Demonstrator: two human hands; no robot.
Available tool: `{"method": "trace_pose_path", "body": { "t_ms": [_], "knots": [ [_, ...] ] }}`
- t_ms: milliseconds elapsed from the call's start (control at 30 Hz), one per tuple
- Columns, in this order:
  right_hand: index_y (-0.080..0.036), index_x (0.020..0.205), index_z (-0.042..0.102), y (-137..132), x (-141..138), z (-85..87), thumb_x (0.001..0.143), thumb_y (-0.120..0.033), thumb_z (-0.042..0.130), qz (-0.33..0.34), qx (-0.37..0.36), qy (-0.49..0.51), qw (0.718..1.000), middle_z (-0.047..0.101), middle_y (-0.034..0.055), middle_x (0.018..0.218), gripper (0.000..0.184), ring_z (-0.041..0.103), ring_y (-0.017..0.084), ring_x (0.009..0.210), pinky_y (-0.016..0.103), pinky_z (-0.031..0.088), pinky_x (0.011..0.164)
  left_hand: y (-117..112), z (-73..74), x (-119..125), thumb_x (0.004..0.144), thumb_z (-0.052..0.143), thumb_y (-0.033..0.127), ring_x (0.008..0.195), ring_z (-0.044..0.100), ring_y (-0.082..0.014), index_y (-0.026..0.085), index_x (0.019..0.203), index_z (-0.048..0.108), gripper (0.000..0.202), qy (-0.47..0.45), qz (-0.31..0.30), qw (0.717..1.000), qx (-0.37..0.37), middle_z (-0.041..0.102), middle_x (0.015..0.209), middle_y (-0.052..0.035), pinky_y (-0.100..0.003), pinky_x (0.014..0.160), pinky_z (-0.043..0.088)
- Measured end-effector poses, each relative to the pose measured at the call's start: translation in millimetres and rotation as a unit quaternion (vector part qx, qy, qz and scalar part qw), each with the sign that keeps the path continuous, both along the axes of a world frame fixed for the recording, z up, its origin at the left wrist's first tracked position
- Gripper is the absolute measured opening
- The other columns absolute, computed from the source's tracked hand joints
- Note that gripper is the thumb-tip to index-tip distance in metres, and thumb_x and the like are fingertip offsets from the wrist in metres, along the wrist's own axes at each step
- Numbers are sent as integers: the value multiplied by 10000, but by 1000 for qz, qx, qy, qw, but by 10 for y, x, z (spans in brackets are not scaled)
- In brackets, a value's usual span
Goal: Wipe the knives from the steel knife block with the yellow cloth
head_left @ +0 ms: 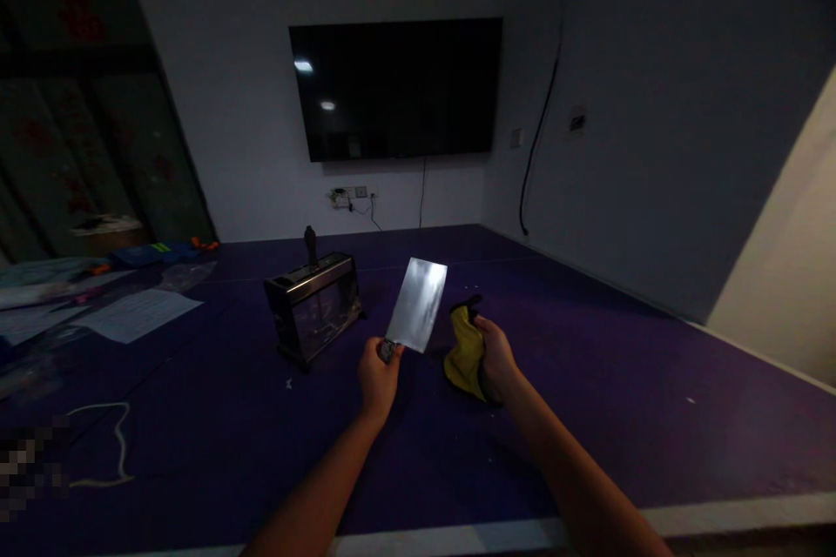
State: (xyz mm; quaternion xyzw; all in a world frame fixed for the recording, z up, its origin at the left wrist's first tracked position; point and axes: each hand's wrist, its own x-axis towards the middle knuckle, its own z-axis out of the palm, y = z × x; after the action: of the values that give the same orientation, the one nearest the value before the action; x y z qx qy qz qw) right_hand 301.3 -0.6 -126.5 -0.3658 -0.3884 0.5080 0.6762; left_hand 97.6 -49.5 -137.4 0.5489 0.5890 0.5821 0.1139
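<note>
Your arms (pixel 320 479): both reach out over the purple top (pixel 607 435), a little way apart.
White cord (pixel 121 444): lies bent on the purple top, off to your left.
Left hand (pixel 379 383): your fingers are curled round the handle (pixel 387 352) of a big knife (pixel 418 305), likely to keep them off the sharp part.
Right hand (pixel 500 359): your thumb and fingers pinch a yellow cloth (pixel 465 357) with a dark rim; it droops, as you seem to hold just one side. How hard you squeeze, I cannot tell.
Knife: its wide, shiny blade tips up and away from you, near the cloth but not touching it.
Knife box (pixel 320 309): stands left of the knife; a black handle (pixel 310 245) pokes up, maybe so it is easy to grab.
Papers (pixel 140 316): lie flat, far to your left.
TV (pixel 401 91): dark, up on the far wall (pixel 228 130).
</note>
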Motion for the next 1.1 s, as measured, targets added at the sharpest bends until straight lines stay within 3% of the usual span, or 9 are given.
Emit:
{"method": "trace_pose_path", "body": {
  "t_ms": [100,200,367,467,533,633,733,867,1100],
  "knots": [
    [-186,722,646,-120,-149,62,724,-433,543,111,-60,55,990,667,41,590,268,632,200,538,311,512,526,-1,-13,5,727,604,371,716,588,-179,167,856,560,246,28,10,999,-13,620,752,-47,-259,631,400],
    [-173,751,646,-237,-290,115,673,-408,658,153,-47,41,986,679,42,629,249,631,188,536,296,508,535,-21,-8,20,729,607,342,715,589,-176,168,863,563,224,55,4,998,-27,623,756,-47,-254,623,390],
    [-169,688,628,-259,-315,116,548,-336,772,94,9,7,995,667,19,592,262,623,171,517,259,487,525,-32,8,72,663,672,311,687,566,-154,171,829,569,241,58,-43,996,-49,606,729,-20,-243,617,385],
    [-174,652,602,-205,-246,90,512,-319,785,45,8,22,999,655,0,568,272,600,151,479,243,469,493,-12,-6,115,576,737,301,655,552,-135,164,795,557,315,-20,-109,990,-82,587,705,-4,-228,591,396],
    [-178,638,586,-177,-212,81,498,-305,787,22,7,32,999,649,-9,564,276,590,144,468,237,459,478,-5,-18,137,550,756,336,584,537,-115,157,801,545,374,-113,-189,965,-140,575,684,2,-221,543,404],
    [-177,638,584,-168,-197,90,494,-298,782,14,5,34,999,644,-11,561,273,589,144,473,235,453,473,-20,-25,154,537,759,420,478,501,-84,144,793,549,431,-212,-318,890,-248,564,634,7,-211,477,397],
    [-176,648,594,-182,-206,113,490,-291,783,14,3,37,999,645,-15,568,271,584,136,470,224,445,465,-45,-19,162,553,733,487,439,478,-63,143,747,547,436,-248,-378,847,-279,546,576,19,-187,443,374],
    [-180,639,591,-189,-208,127,503,-301,783,24,10,35,999,634,-27,555,265,576,125,459,213,440,463,-58,-23,181,581,692,538,393,478,-65,159,699,496,443,-262,-388,839,-278,501,516,50,-175,393,346],
    [-175,724,610,-144,-160,98,522,-362,781,16,26,10,999,668,-4,641,323,611,156,531,260,486,537,-55,-90,219,586,674,558,303,422,-55,173,617,421,462,-269,-345,860,-263,401,450,90,-168,327,277]
  ]
}}
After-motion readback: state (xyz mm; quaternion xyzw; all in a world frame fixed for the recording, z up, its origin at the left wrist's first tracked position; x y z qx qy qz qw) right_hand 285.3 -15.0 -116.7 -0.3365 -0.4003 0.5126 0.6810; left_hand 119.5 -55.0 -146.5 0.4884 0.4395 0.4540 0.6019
